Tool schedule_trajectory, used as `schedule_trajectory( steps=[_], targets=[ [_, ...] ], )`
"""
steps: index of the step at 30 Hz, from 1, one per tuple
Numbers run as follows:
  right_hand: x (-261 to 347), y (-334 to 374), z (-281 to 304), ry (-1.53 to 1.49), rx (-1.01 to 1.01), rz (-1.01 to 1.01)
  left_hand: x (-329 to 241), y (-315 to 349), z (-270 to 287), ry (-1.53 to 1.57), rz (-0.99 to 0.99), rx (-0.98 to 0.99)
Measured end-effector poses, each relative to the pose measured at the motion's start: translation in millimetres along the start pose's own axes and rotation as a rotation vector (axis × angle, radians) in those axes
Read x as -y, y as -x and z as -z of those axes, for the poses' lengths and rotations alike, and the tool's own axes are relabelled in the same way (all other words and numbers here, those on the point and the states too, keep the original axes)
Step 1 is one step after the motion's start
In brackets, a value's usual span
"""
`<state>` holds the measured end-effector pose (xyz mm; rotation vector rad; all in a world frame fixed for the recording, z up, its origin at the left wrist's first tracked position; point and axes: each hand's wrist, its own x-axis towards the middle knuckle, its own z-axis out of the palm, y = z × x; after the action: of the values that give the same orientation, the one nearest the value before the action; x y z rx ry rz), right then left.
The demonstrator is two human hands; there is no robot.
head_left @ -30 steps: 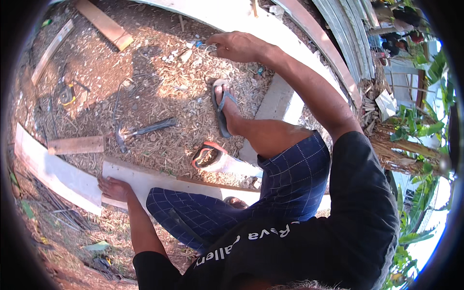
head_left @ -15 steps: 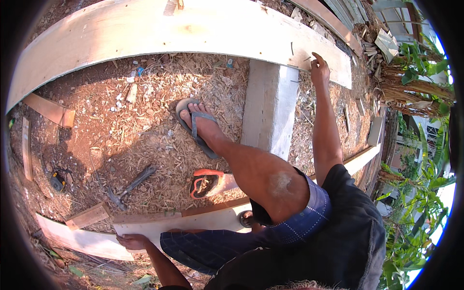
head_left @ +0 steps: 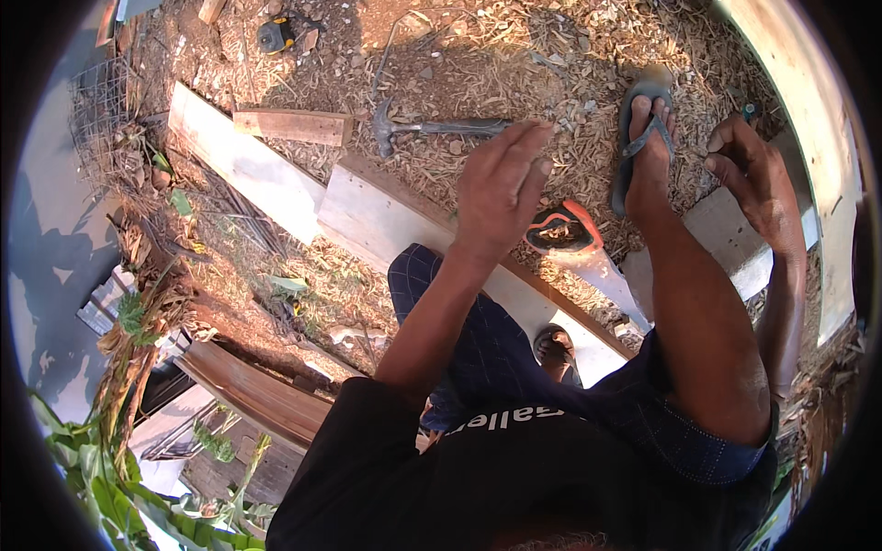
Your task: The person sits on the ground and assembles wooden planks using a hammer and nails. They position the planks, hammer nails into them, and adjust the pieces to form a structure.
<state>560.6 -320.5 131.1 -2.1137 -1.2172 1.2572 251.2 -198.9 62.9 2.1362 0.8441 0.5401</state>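
Observation:
My left hand [head_left: 501,193] is held over the wood chips, fingers stretched out and nothing in it. Its fingertips overlap the handle end of a claw hammer [head_left: 427,127] that lies on the ground. At the right, my right hand [head_left: 761,188] hangs loosely curled, with a gap between thumb and fingers and nothing visible in it. A long pale board [head_left: 827,156] runs down beside it along the right rim. Under that hand is a grey block-like beam [head_left: 684,230]. A handsaw with an orange-and-black handle [head_left: 562,220] rests between my left hand and my sandalled foot [head_left: 648,151].
A pale plank [head_left: 248,165] and a second board [head_left: 367,216] pass under my left leg. A short wood offcut [head_left: 294,126] lies beside them. A black-and-yellow tape measure [head_left: 275,35] is on the soil. Wire mesh [head_left: 99,101] and stacked brown boards [head_left: 248,386] are at the left.
The view has swung toward the left. My left hand has come off the lower board and moved to the hammer handle. My right hand has drawn back from the long board.

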Motion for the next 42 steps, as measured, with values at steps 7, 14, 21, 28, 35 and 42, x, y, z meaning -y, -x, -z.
schedule_trajectory(
  steps=[7,14,21,28,35,42],
  targets=[
    [25,-42,-87,-0.035,0.385,0.267,-23,23,-40,-0.015,0.101,0.240],
    [14,-104,-124,0.349,0.505,0.285,52,86,26,0.339,0.618,0.095],
    [9,-187,-235,0.498,0.266,0.691,160,176,122,0.412,0.747,-0.317],
    [30,-170,-245,-0.042,0.915,0.028,204,156,112,0.342,0.835,-0.211],
    [13,-102,-176,-0.121,0.883,0.177,214,163,111,0.428,0.832,-0.211],
    [6,-98,-205,-0.015,1.306,-0.009,210,159,103,0.391,0.836,-0.233]
  ],
)
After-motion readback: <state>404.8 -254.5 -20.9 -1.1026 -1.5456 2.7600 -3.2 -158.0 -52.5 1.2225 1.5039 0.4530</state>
